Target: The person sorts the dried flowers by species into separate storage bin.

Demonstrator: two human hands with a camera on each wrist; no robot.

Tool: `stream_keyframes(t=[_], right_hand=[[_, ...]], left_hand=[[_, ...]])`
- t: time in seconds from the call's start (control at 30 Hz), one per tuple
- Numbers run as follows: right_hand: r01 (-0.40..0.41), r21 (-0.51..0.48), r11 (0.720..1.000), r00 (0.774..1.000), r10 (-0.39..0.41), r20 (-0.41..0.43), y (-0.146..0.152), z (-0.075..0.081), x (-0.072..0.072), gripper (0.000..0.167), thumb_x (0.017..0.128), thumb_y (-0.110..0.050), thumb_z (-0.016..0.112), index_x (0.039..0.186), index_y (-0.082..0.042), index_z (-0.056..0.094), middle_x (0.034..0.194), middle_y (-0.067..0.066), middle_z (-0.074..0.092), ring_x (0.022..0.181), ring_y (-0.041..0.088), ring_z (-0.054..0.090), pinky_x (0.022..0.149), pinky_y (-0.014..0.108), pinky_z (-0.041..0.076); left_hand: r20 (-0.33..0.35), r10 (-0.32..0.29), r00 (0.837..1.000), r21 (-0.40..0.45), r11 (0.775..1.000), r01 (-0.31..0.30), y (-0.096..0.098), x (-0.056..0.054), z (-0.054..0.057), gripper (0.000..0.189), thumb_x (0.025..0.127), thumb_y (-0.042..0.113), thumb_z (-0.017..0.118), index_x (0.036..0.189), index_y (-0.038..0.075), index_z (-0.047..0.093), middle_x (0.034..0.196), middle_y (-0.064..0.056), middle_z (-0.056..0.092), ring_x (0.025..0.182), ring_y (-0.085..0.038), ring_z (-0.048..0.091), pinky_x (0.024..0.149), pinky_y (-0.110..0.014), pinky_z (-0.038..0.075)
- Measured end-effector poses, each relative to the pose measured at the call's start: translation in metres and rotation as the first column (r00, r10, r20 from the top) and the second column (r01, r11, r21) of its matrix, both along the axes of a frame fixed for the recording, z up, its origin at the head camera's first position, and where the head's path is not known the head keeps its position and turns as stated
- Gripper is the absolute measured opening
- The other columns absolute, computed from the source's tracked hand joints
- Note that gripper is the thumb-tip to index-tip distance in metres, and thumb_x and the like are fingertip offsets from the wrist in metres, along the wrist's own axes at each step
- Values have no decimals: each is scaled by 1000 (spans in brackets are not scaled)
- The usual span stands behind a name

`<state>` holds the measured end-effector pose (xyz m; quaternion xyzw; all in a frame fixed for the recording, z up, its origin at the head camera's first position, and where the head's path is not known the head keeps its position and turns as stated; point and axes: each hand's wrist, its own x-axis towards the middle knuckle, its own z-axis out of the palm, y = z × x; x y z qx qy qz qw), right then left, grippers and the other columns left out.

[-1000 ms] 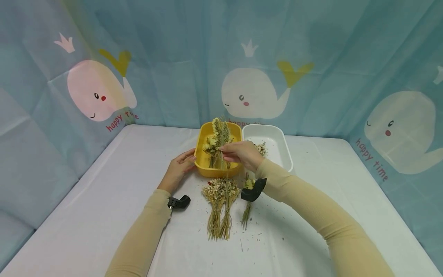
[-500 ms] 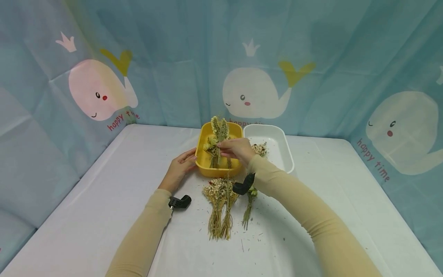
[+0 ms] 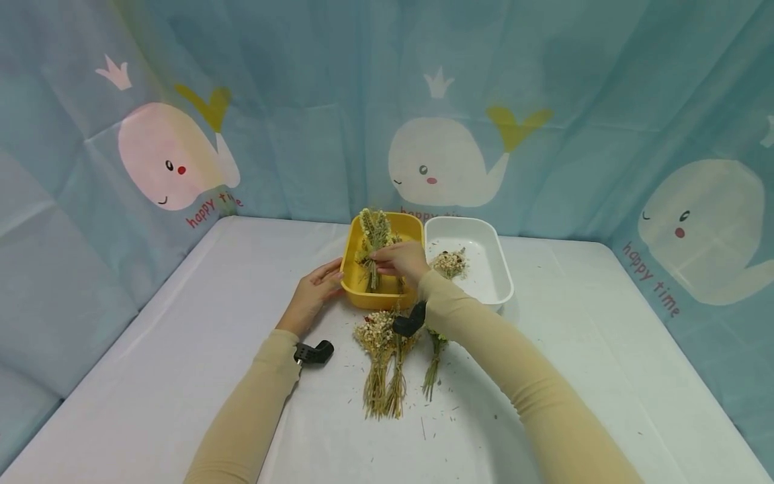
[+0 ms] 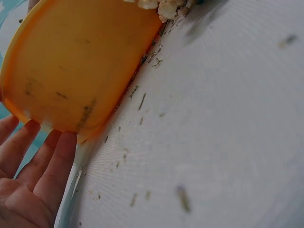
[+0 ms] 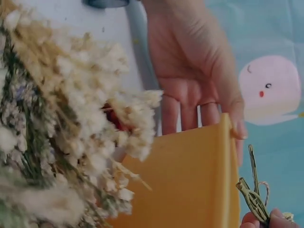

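Observation:
My right hand (image 3: 402, 261) pinches the stems of a dried flower bundle (image 3: 375, 228) over the yellow tub (image 3: 363, 300). The bundle's pale, spiky heads point up and away from me. In the right wrist view its tied green stems (image 5: 254, 204) poke out past the fingertips. More dried flowers lie inside the tub, partly hidden by that hand. At the tub's left side, my left hand (image 3: 313, 292) rests straight fingers against the outer wall, with the thumb at the rim. The left wrist view shows those fingertips (image 4: 69, 137) touching the yellow plastic.
A white tub (image 3: 498, 269) stands right of the yellow one, with a small dried bundle (image 3: 450, 262) in it. In front lie straw-stemmed white flower bundles (image 3: 375, 336) and a green-stemmed bundle (image 3: 432, 370). Plant crumbs dot the white tablecloth; a whale-print curtain (image 3: 290, 154) hangs behind.
My right hand has moved left with the dried flower bundle and lowered it slightly over the yellow tub. More of the white tub's bundle shows. The left hand has stayed in place.

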<state>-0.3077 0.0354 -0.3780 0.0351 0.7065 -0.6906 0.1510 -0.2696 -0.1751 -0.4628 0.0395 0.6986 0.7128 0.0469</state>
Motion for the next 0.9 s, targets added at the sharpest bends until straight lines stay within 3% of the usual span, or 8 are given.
stream_keyframes(t=[0.2,0.3,0.6,0.9], right_hand=[[9,-6,1000,1000,-9,-16,-6,-9,-3,23,89,-1,72,109,9,72,78,8,73,59,10,67,67,26,64],[21,10,1000,1000,-20,-19,-9,-12,-5,22,87,0,73,107,10,73,69,3,69,56,10,66,68,30,65],[29,70,997,999,-27,-33,-14,-20,-3,18,86,2,74,102,10,74,71,6,70,55,11,65,69,31,65],[29,79,996,999,-31,25,-16,-24,-1,18,85,2,75,100,11,73,66,5,69,51,11,64,61,27,64]], left_hand=[[-4,-6,1000,-10,1000,6,-2,-1,0,55,102,26,57,153,13,40,157,-10,42,145,-24,42,110,-32,48],[-8,-7,1000,-12,1000,7,-2,0,1,55,102,27,58,153,13,40,157,-10,42,144,-23,43,109,-31,50],[-6,-4,1000,-7,1000,4,0,0,1,53,103,23,56,153,12,41,156,-11,44,143,-24,44,106,-27,52],[-7,-6,1000,-7,1000,6,-1,2,1,55,102,28,59,152,12,42,155,-10,46,142,-24,46,107,-29,51]])
